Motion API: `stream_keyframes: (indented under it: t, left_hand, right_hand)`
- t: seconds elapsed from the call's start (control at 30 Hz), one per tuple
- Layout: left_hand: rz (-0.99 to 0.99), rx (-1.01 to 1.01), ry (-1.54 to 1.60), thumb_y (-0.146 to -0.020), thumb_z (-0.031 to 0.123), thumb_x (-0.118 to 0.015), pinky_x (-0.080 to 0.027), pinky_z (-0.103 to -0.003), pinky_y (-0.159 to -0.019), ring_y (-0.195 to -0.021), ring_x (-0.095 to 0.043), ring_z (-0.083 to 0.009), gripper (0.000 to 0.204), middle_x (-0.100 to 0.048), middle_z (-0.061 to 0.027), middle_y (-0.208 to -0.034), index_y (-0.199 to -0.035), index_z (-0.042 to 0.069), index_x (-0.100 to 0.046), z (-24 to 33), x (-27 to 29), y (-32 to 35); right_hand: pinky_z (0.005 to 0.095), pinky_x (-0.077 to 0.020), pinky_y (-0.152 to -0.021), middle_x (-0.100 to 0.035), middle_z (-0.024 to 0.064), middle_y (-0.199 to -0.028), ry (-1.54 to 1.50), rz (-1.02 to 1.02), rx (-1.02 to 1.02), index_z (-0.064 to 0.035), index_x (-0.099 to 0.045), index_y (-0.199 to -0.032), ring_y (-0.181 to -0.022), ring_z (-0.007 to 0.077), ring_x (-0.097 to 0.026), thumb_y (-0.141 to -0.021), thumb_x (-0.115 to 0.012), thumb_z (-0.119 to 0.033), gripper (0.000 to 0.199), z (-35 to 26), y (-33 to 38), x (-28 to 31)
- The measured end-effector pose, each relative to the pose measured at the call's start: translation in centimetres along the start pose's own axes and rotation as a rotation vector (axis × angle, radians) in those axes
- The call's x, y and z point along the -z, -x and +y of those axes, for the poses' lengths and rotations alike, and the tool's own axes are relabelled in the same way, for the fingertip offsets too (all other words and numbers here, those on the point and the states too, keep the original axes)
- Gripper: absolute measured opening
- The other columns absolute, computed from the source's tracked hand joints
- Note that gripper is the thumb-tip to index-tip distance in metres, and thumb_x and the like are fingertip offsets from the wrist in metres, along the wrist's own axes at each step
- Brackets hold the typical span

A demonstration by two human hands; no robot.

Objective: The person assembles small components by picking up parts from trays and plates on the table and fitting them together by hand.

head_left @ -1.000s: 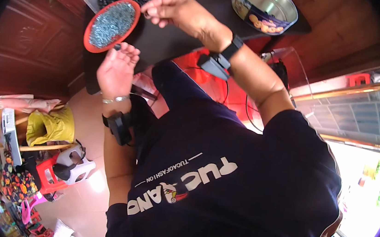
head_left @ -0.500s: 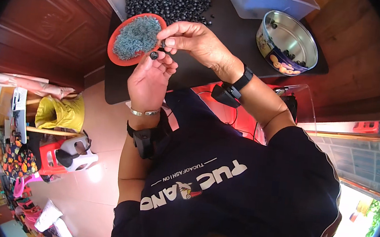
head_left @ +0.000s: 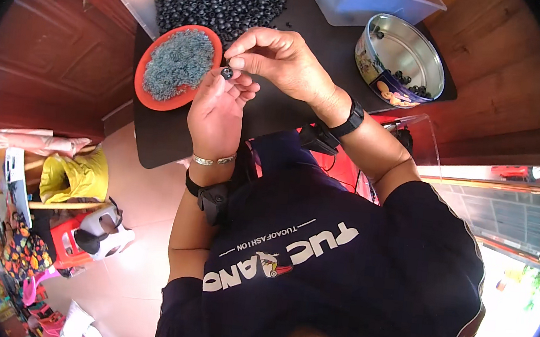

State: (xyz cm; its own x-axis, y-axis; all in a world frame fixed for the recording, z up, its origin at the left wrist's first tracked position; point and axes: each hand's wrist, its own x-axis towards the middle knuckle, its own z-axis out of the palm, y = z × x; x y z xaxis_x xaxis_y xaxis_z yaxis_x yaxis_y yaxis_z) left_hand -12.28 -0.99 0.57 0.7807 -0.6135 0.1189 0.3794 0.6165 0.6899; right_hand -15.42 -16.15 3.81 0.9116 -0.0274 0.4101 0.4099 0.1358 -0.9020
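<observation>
left hand (head_left: 218, 107) raised palm-up, fingers curled loosely inward, fingertips (head_left: 247, 87) bunched near the thumb. thin silver metal bracelet (head_left: 213, 160) round the left wrist, black strap with a boxy black device (head_left: 212, 198) just below it on the forearm. left forearm bare, running down to a dark short sleeve.

right hand (head_left: 281, 61) arched over the left from the right side, thumb and forefinger pinched together at their tips, tips touching the left fingertips. other right fingers folded above. black band with a flat black body (head_left: 349, 119) round the right wrist. right forearm bare, bent at the elbow, angled down and right to the shoulder.
</observation>
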Motion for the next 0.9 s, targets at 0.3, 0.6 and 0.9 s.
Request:
stream_keyframes:
  t: [0.3,0.6,0.9]
  left_hand:
    - [0.031,-0.023,-0.131,-0.094,0.020,-0.043,-0.043,-0.033,-0.082,-0.089,-0.057,-0.0205,0.021,-0.059,-0.0091,-0.094,-0.103,0.003,-0.053,0.0,0.5,1.7]
    - [0.065,0.023,-0.070,-0.094,0.019,-0.045,-0.044,-0.034,-0.082,-0.088,-0.056,-0.0191,0.016,-0.058,-0.0077,-0.096,-0.097,0.006,-0.053,1.2,0.8,4.7]
    - [0.017,0.019,-0.025,-0.094,0.019,-0.046,-0.043,-0.035,-0.082,-0.090,-0.056,-0.0201,0.015,-0.059,-0.0073,-0.095,-0.095,0.007,-0.054,1.4,0.2,7.0]
  right_hand:
    - [0.0227,-0.0536,-0.062,-0.061,0.0039,-0.087,0.394,0.023,0.170,0.0005,-0.064,-0.091,-0.074,0.0101,-0.062,-0.086,-0.062,-0.003,0.006,0.1,1.7,-1.7]
    - [0.0248,-0.0516,-0.067,-0.063,0.0044,-0.081,0.574,0.075,0.321,-0.0015,-0.066,-0.090,-0.075,0.0126,-0.064,-0.083,-0.066,-0.006,0.008,-0.5,4.2,-4.8]
    - [0.0235,-0.0520,-0.067,-0.064,0.0016,-0.082,0.351,0.111,0.162,-0.0006,-0.066,-0.090,-0.076,0.0091,-0.063,-0.085,-0.065,-0.006,0.007,-2.1,6.2,-7.0]
